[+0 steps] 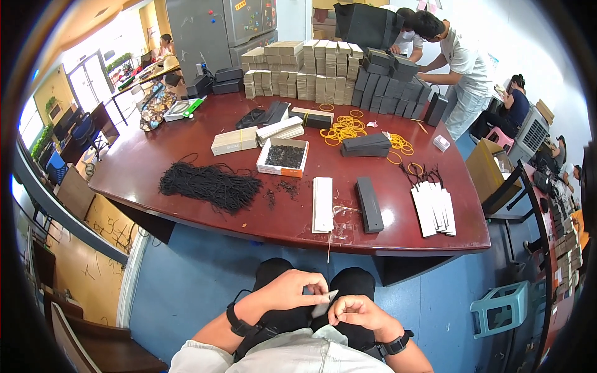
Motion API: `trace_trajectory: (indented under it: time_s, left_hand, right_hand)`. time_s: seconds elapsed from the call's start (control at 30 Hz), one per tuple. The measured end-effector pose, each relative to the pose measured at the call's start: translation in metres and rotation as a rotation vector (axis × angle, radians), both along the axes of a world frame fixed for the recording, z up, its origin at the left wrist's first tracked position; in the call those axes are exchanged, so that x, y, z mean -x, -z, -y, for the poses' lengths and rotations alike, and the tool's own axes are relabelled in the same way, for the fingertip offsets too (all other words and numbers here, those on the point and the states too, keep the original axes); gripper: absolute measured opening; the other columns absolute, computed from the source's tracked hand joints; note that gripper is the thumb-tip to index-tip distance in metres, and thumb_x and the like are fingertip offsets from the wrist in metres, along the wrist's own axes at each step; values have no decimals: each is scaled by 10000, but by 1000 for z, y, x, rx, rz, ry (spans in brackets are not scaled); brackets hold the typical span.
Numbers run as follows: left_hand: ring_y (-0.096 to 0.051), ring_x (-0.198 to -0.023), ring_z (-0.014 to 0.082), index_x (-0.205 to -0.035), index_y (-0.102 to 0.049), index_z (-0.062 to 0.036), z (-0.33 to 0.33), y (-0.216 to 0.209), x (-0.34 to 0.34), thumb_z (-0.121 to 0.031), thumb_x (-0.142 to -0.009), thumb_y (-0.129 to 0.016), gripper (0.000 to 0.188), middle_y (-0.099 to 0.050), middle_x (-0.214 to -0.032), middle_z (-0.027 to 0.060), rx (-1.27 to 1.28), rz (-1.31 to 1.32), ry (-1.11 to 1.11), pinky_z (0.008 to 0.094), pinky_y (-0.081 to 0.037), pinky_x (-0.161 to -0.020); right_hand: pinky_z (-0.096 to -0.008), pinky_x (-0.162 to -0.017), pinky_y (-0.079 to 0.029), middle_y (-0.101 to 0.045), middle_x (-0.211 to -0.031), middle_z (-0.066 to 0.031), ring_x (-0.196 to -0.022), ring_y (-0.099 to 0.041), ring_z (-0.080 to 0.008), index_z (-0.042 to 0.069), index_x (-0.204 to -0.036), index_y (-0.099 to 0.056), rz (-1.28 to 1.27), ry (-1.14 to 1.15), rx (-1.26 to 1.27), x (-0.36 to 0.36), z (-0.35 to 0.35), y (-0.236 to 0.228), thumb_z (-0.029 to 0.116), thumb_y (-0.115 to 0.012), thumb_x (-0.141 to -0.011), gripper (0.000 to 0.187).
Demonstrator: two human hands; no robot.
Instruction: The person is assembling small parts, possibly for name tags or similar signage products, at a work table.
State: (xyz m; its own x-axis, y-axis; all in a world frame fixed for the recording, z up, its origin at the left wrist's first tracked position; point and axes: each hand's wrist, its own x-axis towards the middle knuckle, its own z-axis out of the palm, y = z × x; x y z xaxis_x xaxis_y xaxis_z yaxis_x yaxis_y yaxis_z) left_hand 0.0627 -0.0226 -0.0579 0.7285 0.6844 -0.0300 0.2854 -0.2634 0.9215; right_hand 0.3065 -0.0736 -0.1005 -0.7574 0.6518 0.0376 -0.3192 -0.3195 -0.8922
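Observation:
Over my lap, my left hand point(295, 291) pinches a small, pale, flat card point(323, 304), tilted between my hands. Close beside its edge, my right hand point(359, 311) has thumb and forefinger pressed together; whatever they grip is too small to make out. On the table's near edge stands a stack of white card strips point(322, 205), beside a dark grey stack of strips point(369, 205). Further right lie several white tags point(433, 208) with black cords at their far ends. A heap of black cords point(210, 185) spreads over the left part of the table.
An open white box point(283, 156) holds small black pieces. Yellow rubber bands point(343, 129) lie behind it on the red table point(143, 168). Stacked bundles point(285, 59) line the far edge. A person point(457, 62) works at the back right. A green stool point(500, 309) stands on the floor.

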Motion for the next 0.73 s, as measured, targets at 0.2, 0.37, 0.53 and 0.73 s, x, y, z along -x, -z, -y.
trace_trajectory:
  time_s: [0.2,0.37,0.53,0.73]
  left_hand:
    - [-591,-748,92,-934,-600,-15,-6,21,-29,-229,-1011,-522,240,-638,-826,28,260,332,-318,256,-495,-708]
    - [-574,-721,91,-865,-602,-11,-11,19,-21,-273,-1022,-489,326,-621,-782,22,189,209,-314,254,-479,-674]
    - [-540,-697,99,-806,-597,-25,-16,19,-19,-296,-1022,-482,365,-608,-747,13,269,325,-308,262,-464,-669]
    - [-541,-708,104,-886,-614,-31,-25,35,-11,-335,-991,-545,329,-619,-785,14,264,312,-257,273,-471,-682]
  right_hand:
    - [-286,-840,-465,-647,-987,-70,-922,-587,-133,25,-929,-587,-3,-4,35,1,2,-1,117,-596,-960,98]
    - [-288,-849,-472,-649,-990,-80,-919,-592,-138,20,-932,-589,-3,23,-3,-5,1,-4,111,-595,-960,96]
    - [-294,-848,-481,-650,-985,-85,-911,-597,-144,19,-929,-590,-7,24,-11,-4,-5,-6,110,-598,-957,95]
    - [-301,-854,-482,-652,-1003,-96,-915,-600,-154,23,-937,-594,-4,-1,-19,-6,-1,-2,121,-607,-955,101]
